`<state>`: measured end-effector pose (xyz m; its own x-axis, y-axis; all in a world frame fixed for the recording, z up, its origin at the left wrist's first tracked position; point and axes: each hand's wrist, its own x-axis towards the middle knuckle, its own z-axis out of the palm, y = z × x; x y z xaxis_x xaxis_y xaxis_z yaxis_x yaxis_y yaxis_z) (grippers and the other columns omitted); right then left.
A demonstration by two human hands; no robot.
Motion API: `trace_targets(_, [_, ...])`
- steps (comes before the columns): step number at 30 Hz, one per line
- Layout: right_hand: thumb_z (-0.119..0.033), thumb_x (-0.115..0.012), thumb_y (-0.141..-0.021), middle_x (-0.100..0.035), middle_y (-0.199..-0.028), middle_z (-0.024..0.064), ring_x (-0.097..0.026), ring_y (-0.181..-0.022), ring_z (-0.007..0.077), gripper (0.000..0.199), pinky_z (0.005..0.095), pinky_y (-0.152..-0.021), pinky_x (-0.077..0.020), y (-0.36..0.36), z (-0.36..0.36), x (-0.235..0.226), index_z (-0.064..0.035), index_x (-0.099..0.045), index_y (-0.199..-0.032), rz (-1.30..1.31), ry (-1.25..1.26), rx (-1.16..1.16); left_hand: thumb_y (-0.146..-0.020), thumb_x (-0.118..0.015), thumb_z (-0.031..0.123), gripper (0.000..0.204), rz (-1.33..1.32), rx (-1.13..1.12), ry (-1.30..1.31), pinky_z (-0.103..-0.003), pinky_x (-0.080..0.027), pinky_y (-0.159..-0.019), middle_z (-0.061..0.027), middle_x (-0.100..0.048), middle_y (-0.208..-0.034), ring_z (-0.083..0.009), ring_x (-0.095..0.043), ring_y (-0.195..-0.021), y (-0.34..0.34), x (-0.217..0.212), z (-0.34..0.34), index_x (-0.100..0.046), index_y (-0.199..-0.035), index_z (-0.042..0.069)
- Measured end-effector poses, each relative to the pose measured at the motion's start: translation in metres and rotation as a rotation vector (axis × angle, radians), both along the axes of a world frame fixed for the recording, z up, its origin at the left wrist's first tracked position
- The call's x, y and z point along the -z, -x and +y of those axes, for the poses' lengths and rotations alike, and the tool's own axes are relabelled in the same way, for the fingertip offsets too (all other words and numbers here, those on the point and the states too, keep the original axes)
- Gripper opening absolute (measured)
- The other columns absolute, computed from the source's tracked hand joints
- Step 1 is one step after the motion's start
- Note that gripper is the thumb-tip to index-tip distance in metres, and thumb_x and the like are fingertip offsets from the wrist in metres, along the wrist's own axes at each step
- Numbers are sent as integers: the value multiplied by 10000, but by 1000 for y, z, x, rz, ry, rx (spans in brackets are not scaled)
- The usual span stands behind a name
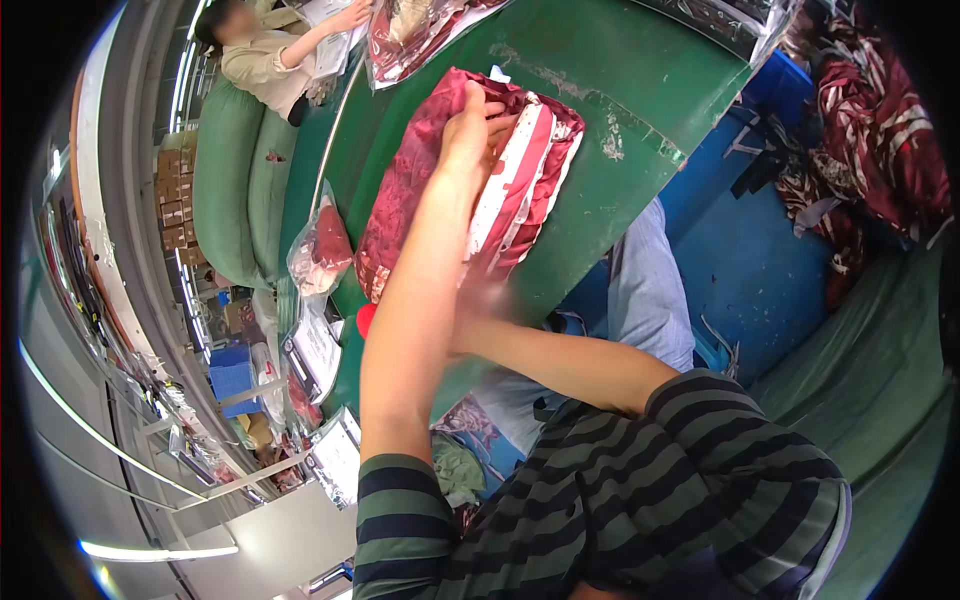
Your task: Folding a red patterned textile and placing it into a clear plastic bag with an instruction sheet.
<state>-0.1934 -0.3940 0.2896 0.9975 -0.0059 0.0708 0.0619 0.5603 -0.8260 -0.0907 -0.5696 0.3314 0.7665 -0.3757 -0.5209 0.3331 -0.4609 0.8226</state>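
Folded red-and-white fabric (pixel 470 180) lies on green table (pixel 620 110), directly under fingertips of left hand (pixel 470 125). Left fingers together, flat, pressing down on fabric's upper middle; not clamped. Fabric's long axis runs from beyond fingertips back toward wrist (slanting lower-left). Right hand (pixel 480 300) blurred behind left forearm, near fabric's near end; finger state cannot tell. Left hand nearer.
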Motion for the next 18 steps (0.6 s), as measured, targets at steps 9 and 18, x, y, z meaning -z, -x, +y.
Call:
trace_targets(9, [-112,-624,-944,-617,-1109,105,-610,-891,184,338,329,-798,-523,110,-55,11,-31,-524,-1257,180,-115,115,-908,-752,213,488,-415,508,53,-287,-515,-929,-95,-649,-1274,-156,-616,-1134,-113,-89,64,-585,-1346,75])
trace_targets(18, [-283,-777,-890,-659,-1193,200,-645,-1090,247,546,391,-982,-493,73,-159,-36,65,-566,-1254,432,-318,716,-900,-762,300,524,87,664,-70,-299,-528,-935,-162,-673,-1211,-180,-661,-1064,-141,-23,62,-609,-1251,-56])
